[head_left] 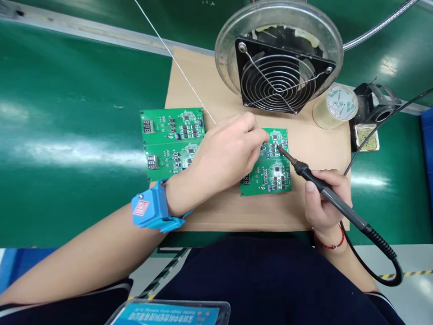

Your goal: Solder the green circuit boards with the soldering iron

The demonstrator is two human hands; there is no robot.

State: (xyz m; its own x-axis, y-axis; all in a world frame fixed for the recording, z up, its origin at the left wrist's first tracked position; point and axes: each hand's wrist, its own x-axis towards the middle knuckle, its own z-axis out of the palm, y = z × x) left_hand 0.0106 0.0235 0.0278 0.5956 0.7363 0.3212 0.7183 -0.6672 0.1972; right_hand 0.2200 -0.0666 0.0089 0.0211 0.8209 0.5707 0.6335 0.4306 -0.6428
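Note:
My right hand (pixel 328 198) is wrapped round a soldering iron (pixel 343 206), whose tip rests on or just over the small chips of the right-hand green circuit board (pixel 267 180). Closed in a pinch, my left hand (pixel 230 146) reaches over that board's upper left part and hides some of it. A thin strand of solder wire (pixel 176 62) runs down from above into the left hand; its end is out of sight. Partly covered by my left hand and forearm, a second green circuit board (pixel 162 141) with digit displays lies to the left.
A round fume fan (pixel 279 90) with a wire guard stands behind the boards. At the right are a tape roll (pixel 334 108), an iron stand (pixel 375 104) and a sponge tray (pixel 367 137). Brown cardboard (pixel 216 216) covers part of the green table (pixel 84 149). The iron's cable loops at the right.

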